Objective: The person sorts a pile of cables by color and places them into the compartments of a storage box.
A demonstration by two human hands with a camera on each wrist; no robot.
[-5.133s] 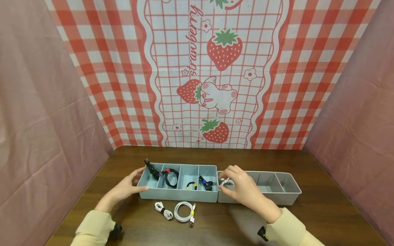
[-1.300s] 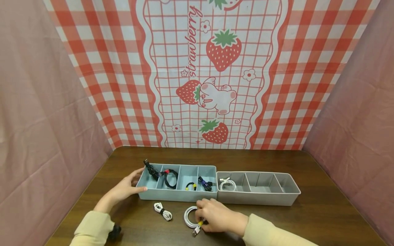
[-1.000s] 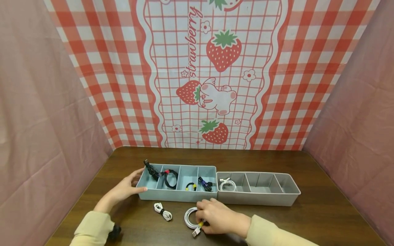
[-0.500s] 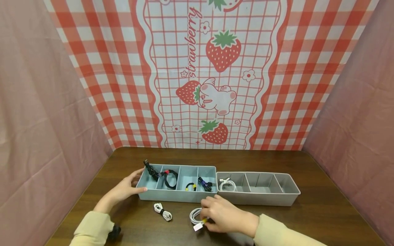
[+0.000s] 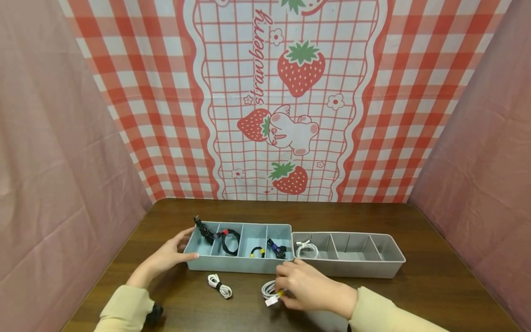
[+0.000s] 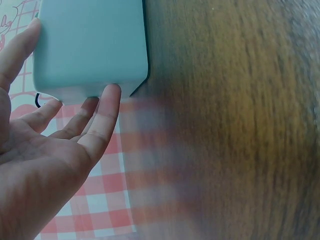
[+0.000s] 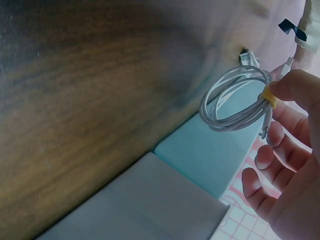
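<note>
My right hand (image 5: pixel 304 286) pinches a coiled white USB cable (image 7: pixel 235 122) at its yellow tie, thumb against forefinger, while the other fingers hang loosely curled. The coil is held up in front of the boxes, its white plug end to the near side. My left hand (image 5: pixel 166 253) rests at the left end of the blue divided box (image 5: pixel 238 264); its thumb lies at the front rim and its fairly straight fingers touch the end wall (image 6: pixel 92 90). A second white cable (image 5: pixel 220 286), bundled with a black tie, lies on the table.
The blue box holds several black cables, among them one with a red tie (image 5: pixel 230 242) and a short one with yellow (image 5: pixel 258 251). Against its right end stands a grey divided box (image 5: pixel 348 268) with a white cable (image 5: pixel 307 250) in its left compartment. A checked cloth (image 5: pixel 290 115) hangs behind.
Earlier, my right hand was over the grey box with another white cable, which now lies there. It then took the yellow-tied cable, lifting it and moving rightward. My left hand has stayed put.
</note>
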